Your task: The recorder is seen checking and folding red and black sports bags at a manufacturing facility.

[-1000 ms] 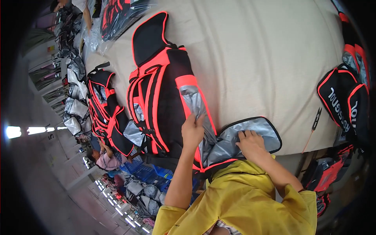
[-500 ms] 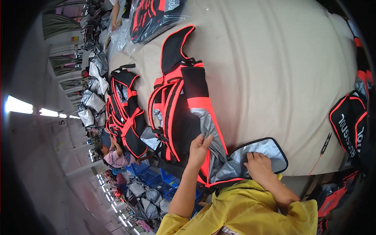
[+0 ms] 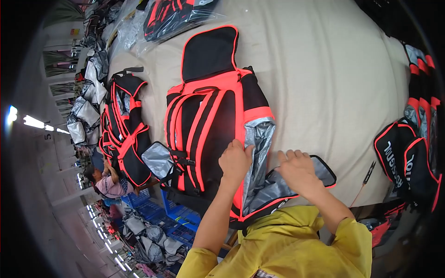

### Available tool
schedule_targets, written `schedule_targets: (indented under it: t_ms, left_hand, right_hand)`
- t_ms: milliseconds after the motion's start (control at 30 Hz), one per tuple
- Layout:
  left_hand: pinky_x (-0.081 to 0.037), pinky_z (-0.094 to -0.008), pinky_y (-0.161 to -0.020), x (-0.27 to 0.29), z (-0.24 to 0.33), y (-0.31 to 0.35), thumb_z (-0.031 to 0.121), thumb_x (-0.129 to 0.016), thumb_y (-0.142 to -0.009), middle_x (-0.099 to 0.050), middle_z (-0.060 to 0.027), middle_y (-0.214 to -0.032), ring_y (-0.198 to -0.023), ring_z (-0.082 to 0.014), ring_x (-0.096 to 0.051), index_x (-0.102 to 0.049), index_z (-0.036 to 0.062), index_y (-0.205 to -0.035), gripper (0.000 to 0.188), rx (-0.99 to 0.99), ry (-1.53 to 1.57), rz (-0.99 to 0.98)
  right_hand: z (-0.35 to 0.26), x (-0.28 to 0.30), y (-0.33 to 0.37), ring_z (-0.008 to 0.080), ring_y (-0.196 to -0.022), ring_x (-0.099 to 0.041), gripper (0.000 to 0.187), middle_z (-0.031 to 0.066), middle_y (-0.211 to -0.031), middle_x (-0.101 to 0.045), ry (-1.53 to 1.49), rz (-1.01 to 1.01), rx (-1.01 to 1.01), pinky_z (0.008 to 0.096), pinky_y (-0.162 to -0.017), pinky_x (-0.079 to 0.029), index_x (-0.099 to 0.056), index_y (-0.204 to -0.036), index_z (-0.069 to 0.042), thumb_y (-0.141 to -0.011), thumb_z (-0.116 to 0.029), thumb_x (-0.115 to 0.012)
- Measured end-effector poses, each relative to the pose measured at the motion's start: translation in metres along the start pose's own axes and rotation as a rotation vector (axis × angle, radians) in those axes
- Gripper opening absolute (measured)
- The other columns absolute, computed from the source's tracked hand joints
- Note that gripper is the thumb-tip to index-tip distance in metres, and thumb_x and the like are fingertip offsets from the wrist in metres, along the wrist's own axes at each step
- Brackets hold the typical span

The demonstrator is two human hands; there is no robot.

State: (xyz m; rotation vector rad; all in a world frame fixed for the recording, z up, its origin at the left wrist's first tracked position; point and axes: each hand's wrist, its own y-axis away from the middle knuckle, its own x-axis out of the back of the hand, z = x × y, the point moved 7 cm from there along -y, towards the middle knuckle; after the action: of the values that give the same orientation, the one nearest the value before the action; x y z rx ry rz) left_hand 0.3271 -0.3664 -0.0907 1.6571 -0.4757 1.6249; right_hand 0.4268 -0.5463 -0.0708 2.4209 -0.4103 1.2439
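Note:
A black backpack (image 3: 215, 125) with bright orange-red trim lies on the padded table in front of me, shoulder straps facing up. Its black top flap (image 3: 209, 50) is spread toward the far side. Along the right side the bag gapes, showing silver lining (image 3: 257, 139). My left hand (image 3: 235, 160) is closed on the edge of this side opening, thumb toward the lining. My right hand (image 3: 297, 171) has its fingers stretched out above the silver-lined side flap (image 3: 322, 170), which is folded outward at the near right; whether the fingertips touch it I cannot tell.
Another black and orange-red backpack (image 3: 127, 125) lies to the left. A plastic-wrapped bag (image 3: 178, 18) is at the far edge. Small snips (image 3: 369, 173) on a cord and more black bags (image 3: 403, 157) are at right. Blue crates (image 3: 178, 211) and a seated person (image 3: 109, 183) are beyond the left edge.
The backpack has turned flatter, its strap side now facing up more. My left hand keeps to the opening's edge. My right hand has lifted from the side flap and shifted slightly left and away from me.

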Motion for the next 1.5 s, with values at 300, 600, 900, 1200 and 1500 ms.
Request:
schedule_targets:
  t_ms: [300, 600, 900, 1200, 1500]
  left_hand:
    - [-0.055, -0.0555, -0.078, 0.011, -0.002, -0.052, 0.018, -0.068, -0.099, -0.070, -0.0221, -0.105, -0.097, -0.0479, -0.069, -0.063, 0.0059, -0.110, 0.018, -0.076, 0.317, 0.080]
    - [-0.054, -0.0550, -0.076, 0.008, -0.004, -0.049, 0.012, -0.067, -0.097, -0.068, -0.0198, -0.101, -0.089, -0.0473, -0.067, -0.062, 0.0043, -0.104, 0.011, -0.205, 0.411, 0.137]
    - [-0.055, -0.0527, -0.065, 0.018, 0.002, -0.043, 0.008, -0.069, -0.092, -0.065, -0.0165, -0.089, -0.079, -0.0411, -0.070, -0.060, 0.0050, -0.097, 0.011, -0.272, 0.362, 0.276]
    - [-0.058, -0.0480, -0.079, 0.003, -0.029, -0.017, 0.010, -0.067, -0.095, -0.072, -0.0217, -0.102, -0.092, -0.0423, -0.072, -0.070, 0.0012, -0.107, 0.016, -0.080, 0.575, 0.207]
    - [-0.055, -0.0404, -0.073, 0.026, -0.048, 0.106, 0.003, -0.068, -0.098, -0.069, -0.0180, -0.091, -0.082, -0.0353, -0.070, -0.068, -0.0027, -0.105, 0.009, -0.175, 0.606, 0.098]
  right_hand:
    - [-0.040, 0.002, -0.021, 0.0339, -0.093, -0.071, 0.041, 0.0158, -0.100, -0.071, -0.032, -0.042, 0.115, 0.0460, -0.078, -0.057, -0.070, -0.118, -0.001, -0.091, -0.031, -0.077]
    - [0.022, -0.003, -0.116, 0.0343, -0.090, -0.069, 0.013, 0.0133, -0.095, -0.066, -0.451, 0.562, -0.074, 0.0452, -0.074, -0.055, -0.074, -0.106, -0.005, -0.096, -0.013, -0.072]
    - [0.021, -0.015, -0.118, 0.0342, -0.089, -0.067, 0.007, 0.0145, -0.096, -0.066, -0.417, 0.543, -0.041, 0.0425, -0.077, -0.054, -0.072, -0.097, -0.002, -0.096, -0.008, -0.069]
    - [0.092, 0.008, 0.036, 0.0107, -0.079, -0.057, 0.009, 0.0023, -0.086, -0.063, -0.926, 0.353, -0.386, 0.0262, -0.073, -0.047, -0.070, -0.100, -0.002, -0.104, -0.009, -0.065]
    - [0.142, -0.039, 0.316, 0.0070, -0.067, -0.054, 0.024, -0.0035, -0.075, -0.060, -0.522, 0.291, -0.890, 0.0251, -0.061, -0.044, -0.070, -0.101, -0.001, -0.105, -0.025, -0.069]
